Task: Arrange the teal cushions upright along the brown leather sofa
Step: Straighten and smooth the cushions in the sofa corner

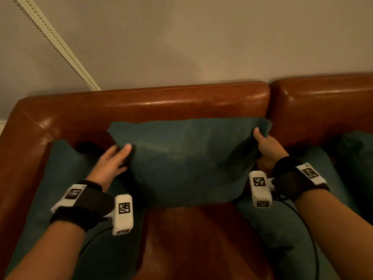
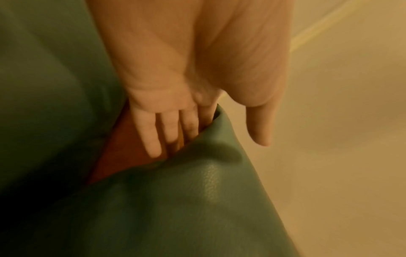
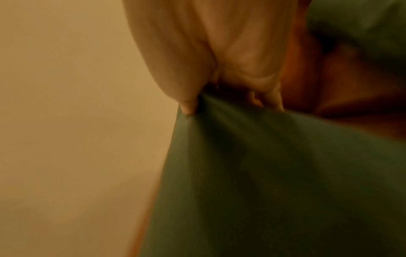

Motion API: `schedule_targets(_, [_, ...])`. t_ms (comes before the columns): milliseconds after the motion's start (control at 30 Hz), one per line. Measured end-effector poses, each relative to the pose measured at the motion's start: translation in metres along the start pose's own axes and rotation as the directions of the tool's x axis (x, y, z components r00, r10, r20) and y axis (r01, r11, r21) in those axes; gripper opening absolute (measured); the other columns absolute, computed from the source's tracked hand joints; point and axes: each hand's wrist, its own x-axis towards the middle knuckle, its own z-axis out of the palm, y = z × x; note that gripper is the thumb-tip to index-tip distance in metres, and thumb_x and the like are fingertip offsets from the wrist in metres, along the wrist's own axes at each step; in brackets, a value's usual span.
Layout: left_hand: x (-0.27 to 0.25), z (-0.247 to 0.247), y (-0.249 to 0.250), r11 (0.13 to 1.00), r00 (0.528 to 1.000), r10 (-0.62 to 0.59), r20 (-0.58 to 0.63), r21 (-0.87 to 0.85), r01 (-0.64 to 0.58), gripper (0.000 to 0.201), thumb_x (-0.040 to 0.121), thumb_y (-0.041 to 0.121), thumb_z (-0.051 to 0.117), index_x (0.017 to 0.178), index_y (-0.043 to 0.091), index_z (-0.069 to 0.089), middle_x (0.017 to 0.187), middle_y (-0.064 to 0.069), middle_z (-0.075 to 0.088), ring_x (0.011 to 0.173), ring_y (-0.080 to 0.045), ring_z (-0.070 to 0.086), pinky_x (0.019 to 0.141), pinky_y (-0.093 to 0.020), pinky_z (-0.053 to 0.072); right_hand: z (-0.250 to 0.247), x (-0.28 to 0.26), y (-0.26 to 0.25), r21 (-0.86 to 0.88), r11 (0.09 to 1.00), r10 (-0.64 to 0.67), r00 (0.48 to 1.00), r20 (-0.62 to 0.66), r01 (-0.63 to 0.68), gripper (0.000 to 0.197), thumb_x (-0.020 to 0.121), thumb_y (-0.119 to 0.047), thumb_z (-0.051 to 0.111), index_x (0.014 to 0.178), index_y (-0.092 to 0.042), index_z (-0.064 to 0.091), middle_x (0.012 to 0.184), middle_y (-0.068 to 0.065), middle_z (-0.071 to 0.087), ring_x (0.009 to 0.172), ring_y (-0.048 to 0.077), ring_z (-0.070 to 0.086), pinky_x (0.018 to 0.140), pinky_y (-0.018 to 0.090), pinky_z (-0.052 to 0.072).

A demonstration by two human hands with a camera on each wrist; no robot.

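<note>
We hold the middle teal cushion (image 1: 187,158) upright above the sofa (image 1: 141,104) seat, right hand (image 1: 266,144) pinching its corner, left hand (image 1: 113,160) loosely clasping its edge; lower evenly against the backrest

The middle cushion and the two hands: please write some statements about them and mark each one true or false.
1. The right hand pinches the middle cushion at its upper corner. True.
2. The left hand is off the cushion. False: its thumb lies on the front and its fingers reach behind the edge.
3. The sofa is grey fabric. False: it is brown leather.
4. Another teal cushion, the left cushion, lies to the left of the held one. True.
5. The held cushion lies flat on the seat. False: it is upright in front of the backrest.
</note>
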Motion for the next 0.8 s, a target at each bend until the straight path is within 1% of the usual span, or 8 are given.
schedule_targets(100, [0.012, 0.029, -0.056, 0.964, 0.988, -0.104, 0.110, 0.255, 0.073, 0.058, 0.085, 0.013, 0.060, 0.137, 0.013, 0.035, 0.136, -0.005, 0.049, 0.118, -0.015, 0.046, 0.100, -0.030, 0.034, -0.012, 0.008, 0.029, -0.268, 0.956, 0.138, 0.989, 0.061, -0.117, 0.058, 0.085, -0.062, 0.041, 0.134, -0.031, 0.039, 0.127, -0.006, 0.051, 0.118, 0.026, 0.049, 0.102, 0.048, 0.035])
schedule_targets(233, [0.028, 0.037, -0.098, 0.943, 0.983, -0.184, -0.004, 0.280, 0.178, 0.083, 0.077, 0.013, 0.070, 0.144, 0.015, 0.020, 0.143, -0.008, 0.041, 0.131, -0.024, 0.040, 0.108, -0.034, 0.031, -0.005, 0.001, 0.040, -0.238, 0.969, 0.101, 0.989, 0.110, -0.072, 0.095, 0.055, -0.085, 0.048, 0.133, -0.031, 0.041, 0.114, -0.010, 0.055, 0.098, 0.012, 0.054, 0.092, 0.036, 0.038])
schedule_targets(333, [0.034, 0.036, -0.106, 0.943, 0.980, -0.194, -0.048, 0.265, 0.199, 0.090, 0.063, 0.038, 0.079, 0.138, 0.018, 0.033, 0.140, -0.006, 0.048, 0.127, -0.023, 0.047, 0.109, -0.037, 0.034, 0.000, 0.005, 0.036, -0.479, 0.875, -0.083, 0.997, -0.001, 0.073, 0.073, 0.082, -0.066, 0.042, 0.116, -0.004, 0.061, 0.119, 0.016, 0.062, 0.106, 0.030, 0.059, 0.094, 0.037, 0.044])
schedule_targets(433, [0.032, 0.034, -0.112, 0.914, 0.977, -0.210, -0.037, 0.346, 0.210, 0.112, 0.040, 0.064, 0.070, 0.138, 0.023, 0.035, 0.138, -0.002, 0.051, 0.125, -0.022, 0.049, 0.110, -0.040, 0.035, 0.000, 0.012, 0.034, -0.582, 0.808, -0.145, 0.988, -0.053, 0.088, 0.068, 0.091, -0.056, 0.034, 0.099, 0.005, 0.064, 0.105, 0.024, 0.063, 0.096, 0.033, 0.059, 0.085, 0.036, 0.044])
schedule_targets(567, [0.037, 0.033, -0.115, 0.806, 0.954, -0.298, -0.029, 0.528, 0.268, 0.124, 0.035, 0.080, 0.061, 0.141, 0.027, 0.025, 0.141, -0.004, 0.047, 0.125, -0.027, 0.049, 0.106, -0.044, 0.040, 0.003, 0.023, 0.046, -0.673, 0.740, -0.038, 0.999, -0.005, 0.025, 0.064, 0.095, -0.051, 0.025, 0.128, -0.003, 0.050, 0.122, 0.029, 0.055, 0.110, 0.039, 0.054, 0.096, 0.041, 0.042])
schedule_targets(633, [0.036, 0.036, -0.106, 0.803, 0.948, -0.319, 0.017, 0.536, 0.260, 0.132, 0.029, 0.086, 0.061, 0.141, 0.026, 0.026, 0.139, -0.002, 0.049, 0.122, -0.026, 0.050, 0.105, -0.041, 0.040, 0.002, 0.029, 0.046, -0.582, 0.813, -0.022, 1.000, -0.007, 0.013, 0.076, 0.086, -0.067, 0.029, 0.129, -0.008, 0.050, 0.128, 0.022, 0.054, 0.116, 0.037, 0.053, 0.101, 0.042, 0.041])
schedule_targets(733, [0.036, 0.031, -0.077, 0.878, 0.947, -0.319, 0.031, 0.387, 0.283, 0.084, 0.072, 0.068, 0.051, 0.139, 0.021, 0.032, 0.132, -0.001, 0.049, 0.115, -0.026, 0.050, 0.096, -0.034, 0.038, -0.014, 0.052, 0.046, -0.363, 0.929, -0.093, 0.994, -0.049, 0.069, 0.099, 0.049, -0.095, 0.038, 0.119, -0.029, 0.057, 0.130, 0.007, 0.058, 0.118, 0.030, 0.055, 0.101, 0.049, 0.043])
schedule_targets(800, [0.050, 0.017, -0.053, 0.947, 0.970, -0.236, -0.051, 0.212, 0.242, 0.059, 0.091, 0.053, 0.033, 0.140, 0.021, 0.032, 0.144, -0.006, 0.040, 0.127, -0.032, 0.042, 0.099, -0.040, 0.036, -0.026, 0.065, 0.034, -0.293, 0.950, -0.154, 0.980, -0.128, 0.111, 0.086, 0.051, -0.094, 0.040, 0.098, -0.026, 0.064, 0.118, 0.008, 0.064, 0.107, 0.029, 0.061, 0.093, 0.049, 0.049])
